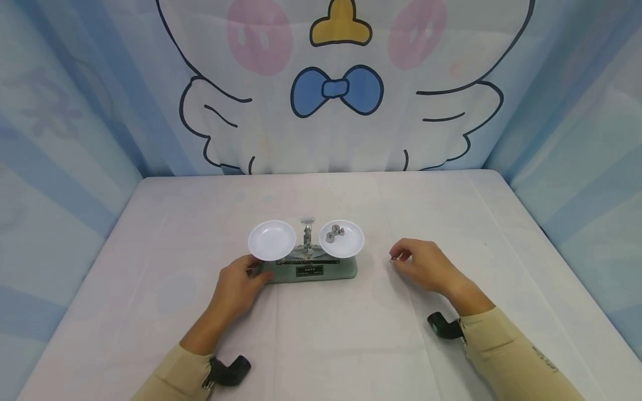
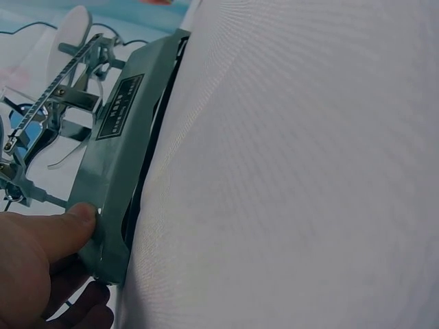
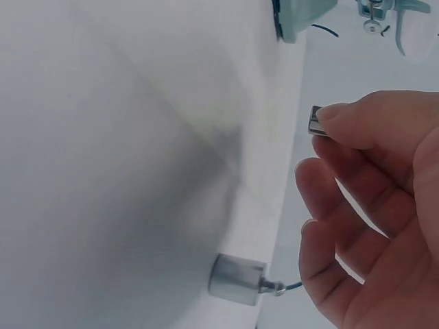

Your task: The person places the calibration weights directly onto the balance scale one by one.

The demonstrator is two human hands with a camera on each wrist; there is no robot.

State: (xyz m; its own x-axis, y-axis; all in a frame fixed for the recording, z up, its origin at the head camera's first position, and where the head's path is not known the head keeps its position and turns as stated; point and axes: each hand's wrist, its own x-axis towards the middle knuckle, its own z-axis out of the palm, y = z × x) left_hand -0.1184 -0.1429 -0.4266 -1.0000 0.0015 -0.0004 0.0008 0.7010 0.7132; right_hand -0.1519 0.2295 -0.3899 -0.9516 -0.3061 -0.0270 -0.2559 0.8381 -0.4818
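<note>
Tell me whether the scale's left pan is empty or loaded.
Empty: in the head view, the left pan shows only bare white surface, while metal pieces sit in the right pan.

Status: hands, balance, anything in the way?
Left hand grips balance. Right hand pinches small metal piece. Weights on right pan. Possible obstacle: knobbed cylinder near right hand.

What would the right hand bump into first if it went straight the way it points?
Probably the scale, most likely the pan with the weights. The right hand points that way, but I can't tell its height exactly, so it might meet the green base instead.
</note>
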